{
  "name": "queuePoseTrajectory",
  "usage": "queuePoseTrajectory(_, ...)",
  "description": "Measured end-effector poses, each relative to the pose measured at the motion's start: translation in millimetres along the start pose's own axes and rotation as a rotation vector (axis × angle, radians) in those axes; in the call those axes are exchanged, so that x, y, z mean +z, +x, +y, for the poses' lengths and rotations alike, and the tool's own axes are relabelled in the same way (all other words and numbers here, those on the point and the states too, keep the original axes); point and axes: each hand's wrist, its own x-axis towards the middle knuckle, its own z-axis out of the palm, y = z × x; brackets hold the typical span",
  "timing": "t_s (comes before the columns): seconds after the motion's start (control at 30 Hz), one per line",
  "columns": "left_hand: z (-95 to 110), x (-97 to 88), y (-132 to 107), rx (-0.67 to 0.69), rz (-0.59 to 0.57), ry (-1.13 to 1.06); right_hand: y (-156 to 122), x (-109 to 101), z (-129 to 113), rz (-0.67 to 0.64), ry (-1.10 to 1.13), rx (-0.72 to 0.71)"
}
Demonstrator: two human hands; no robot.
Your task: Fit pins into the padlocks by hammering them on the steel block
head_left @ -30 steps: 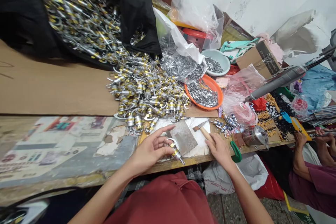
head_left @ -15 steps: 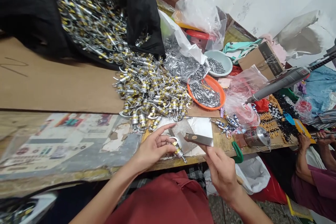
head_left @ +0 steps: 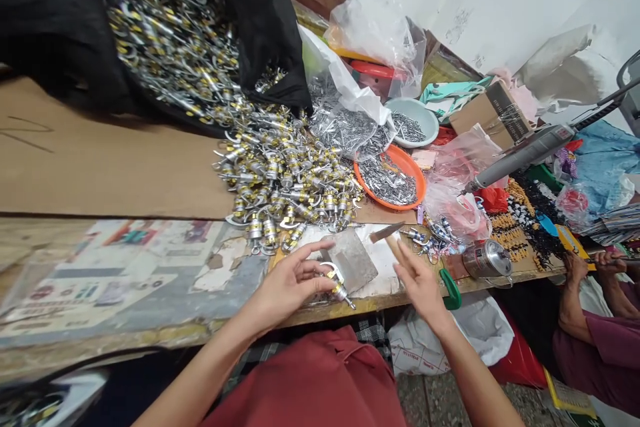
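In the head view, my left hand point(head_left: 293, 280) is closed on a small silver and yellow metal fitting with a curved hook point(head_left: 339, 288), held near the table's front edge. My right hand point(head_left: 421, 285) is wrapped round the wooden handle of a hammer point(head_left: 387, 232), whose dark head is tilted. The hammer head is raised clear of my left hand, at the far right of a flat grey metal plate point(head_left: 353, 260). That plate lies beside my left fingers, partly on a white sheet point(head_left: 393, 272). Many similar fittings point(head_left: 295, 173) are heaped just beyond.
A black cloth point(head_left: 273, 20) surrounds more fittings. Small metal pieces fill an orange dish point(head_left: 423, 180) and a pale bowl point(head_left: 431, 121). A grey electric screwdriver point(head_left: 520, 157) hangs at right. A metal mug point(head_left: 487, 259) and a green clamp point(head_left: 451, 290) stand nearby. Another person's hands point(head_left: 575, 267) are far right.
My right hand has moved up and its hammer has turned, its head swinging away from the fitting and uncovering more of the metal plate. My left hand holds the fitting in nearly the same place.
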Motion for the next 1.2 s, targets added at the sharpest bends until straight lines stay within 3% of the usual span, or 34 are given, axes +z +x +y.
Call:
queuePoseTrajectory(0.1,0.9,-1.2,-1.6,0.046,0.035,0.099,2.2,2.9,27.0,-0.082,-0.037,0.07)
queuePoseTrajectory(0.23,-1.4,0.4,3.2,0.279,0.16,0.24,16.7,5.6,27.7,-0.085,-0.156,0.007)
queuePoseTrajectory(0.4,-8.9,9.3,11.3,0.628,0.142,0.442,98.3,-7.8,29.3,0.063,-0.228,0.037)
queuePoseTrajectory(0.53,-15.3,13.3,12.4,0.717,0.111,0.466,165.2,-13.7,44.7,0.076,-0.275,0.126)
queuePoseTrajectory(0.63,-18.1,11.8,11.6,0.76,0.129,0.463,185.4,-4.9,49.2,0.043,-0.257,0.156)
queuePoseTrajectory(0.77,-18.5,8.7,10.1,0.775,0.15,0.459,186.2,4.3,47.2,0.083,-0.169,0.151)
queuePoseTrajectory(0.97,-15.7,10.3,6.6,0.781,0.145,0.439,177.3,-1.4,31.9,0.234,0.082,0.155)
queuePoseTrajectory(1.13,-14.8,13.0,4.4,0.812,0.197,0.397,124.6,13.7,-20.3,0.158,0.37,0.121)
queuePoseTrajectory(1.2,-16.1,13.3,4.0,0.805,0.239,0.39,94.1,21.2,-43.5,0.044,0.722,0.089)
